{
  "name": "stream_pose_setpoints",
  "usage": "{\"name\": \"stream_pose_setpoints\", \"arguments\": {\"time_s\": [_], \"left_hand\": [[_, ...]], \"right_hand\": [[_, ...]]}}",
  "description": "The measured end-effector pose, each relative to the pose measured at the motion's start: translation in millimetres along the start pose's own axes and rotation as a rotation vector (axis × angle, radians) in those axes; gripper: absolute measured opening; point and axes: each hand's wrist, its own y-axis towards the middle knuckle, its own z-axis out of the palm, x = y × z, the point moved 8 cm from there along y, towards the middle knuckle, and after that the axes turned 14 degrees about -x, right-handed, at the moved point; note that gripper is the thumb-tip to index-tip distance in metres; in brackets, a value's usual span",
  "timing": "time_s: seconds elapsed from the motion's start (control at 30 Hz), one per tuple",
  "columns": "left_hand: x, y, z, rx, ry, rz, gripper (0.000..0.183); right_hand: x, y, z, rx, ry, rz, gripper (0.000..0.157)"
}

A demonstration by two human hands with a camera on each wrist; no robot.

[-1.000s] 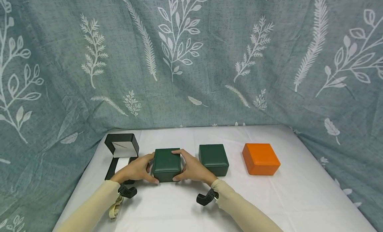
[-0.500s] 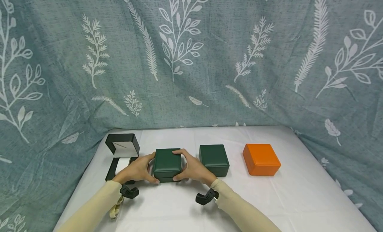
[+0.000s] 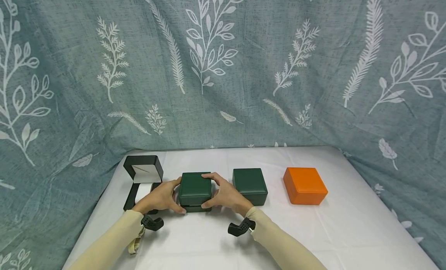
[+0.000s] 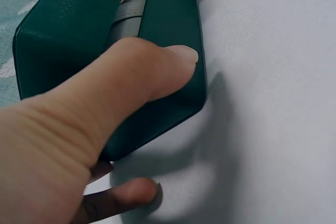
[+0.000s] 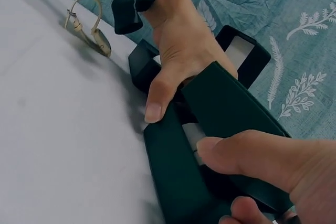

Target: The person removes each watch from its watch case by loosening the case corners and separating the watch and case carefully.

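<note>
A dark green watch box (image 3: 195,188) stands between my hands, its lid slightly raised at the front. My left hand (image 3: 162,196) holds its left side, with the thumb (image 4: 168,69) pressed on the lower front. With fingers over the top and thumb at the lid's front edge, my right hand (image 3: 226,194) grips the lid (image 5: 231,114). A pale grey cushion (image 4: 128,17) shows through the gap. Left of it an opened black box (image 3: 143,167) with a white lining is partly hidden by my left hand. A watch with a cream strap (image 5: 86,30) lies near my left forearm.
A second closed green box (image 3: 249,186) stands just right of my right hand. Further right is an orange box (image 3: 304,186). All stand on a white tablecloth (image 3: 348,231), with a leaf-patterned curtain (image 3: 223,107) behind.
The green box's lid has risen at the front, and a dark gap has opened between lid and base. My right thumb has moved up slightly with it; the left hand keeps its place.
</note>
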Motion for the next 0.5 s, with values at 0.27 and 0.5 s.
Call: {"name": "stream_pose_setpoints", "arguments": {"time_s": [0.27,0.5], "left_hand": [[1.2,-1.5,0.5,0.019,-0.036,-0.033,0.123],[4.5,0.3,1.2,0.026,-0.04,-0.026,0.123]], "right_hand": [[-2.2,2.6,-1.3,-0.007,0.044,0.057,0.088],[-1.6,3.8,-2.8,-0.029,0.033,0.059,0.083]]}}
